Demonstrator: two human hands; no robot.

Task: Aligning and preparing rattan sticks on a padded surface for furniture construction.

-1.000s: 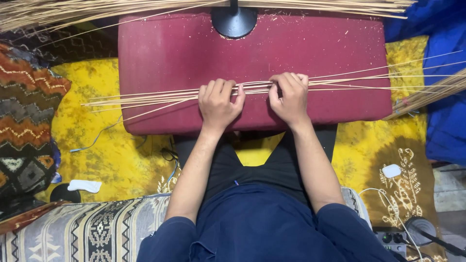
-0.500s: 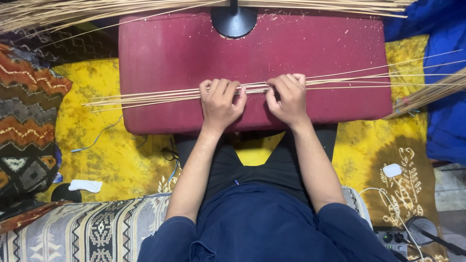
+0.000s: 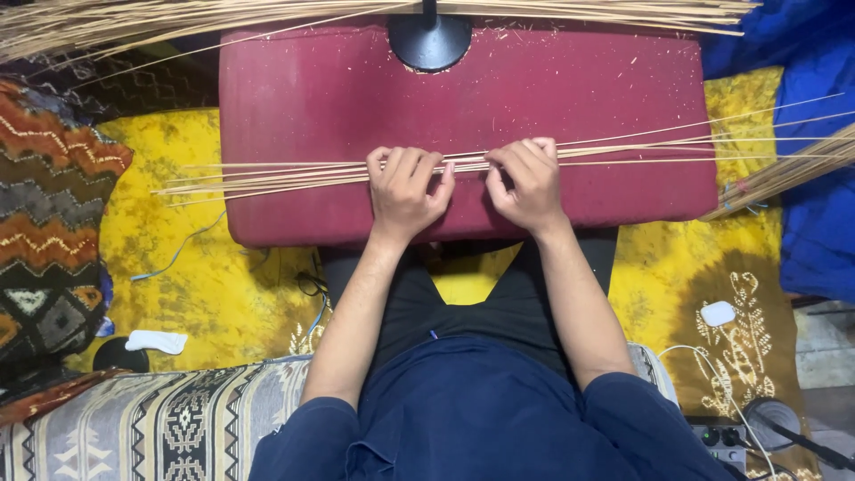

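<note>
A bundle of thin pale straw sticks [image 3: 285, 175] lies across a dark red cushioned board [image 3: 570, 98] on my lap, its ends fanning out left and right. My left hand [image 3: 405, 189] and my right hand [image 3: 527, 183] sit side by side at the middle of the bundle, fingers curled over the sticks and pinching them. A gap of a few centimetres separates the two hands.
A black round lamp base [image 3: 430, 40] stands at the board's far edge. More straw [image 3: 134, 18] lies heaped behind it and at the right [image 3: 784, 174]. Yellow patterned cloth [image 3: 178, 258] covers the floor, with a zigzag cushion [image 3: 49, 223] left and blue fabric [image 3: 819, 205] right.
Both hands stay on the bundle; the fingers shift slightly along the sticks and the hands keep nearly the same place.
</note>
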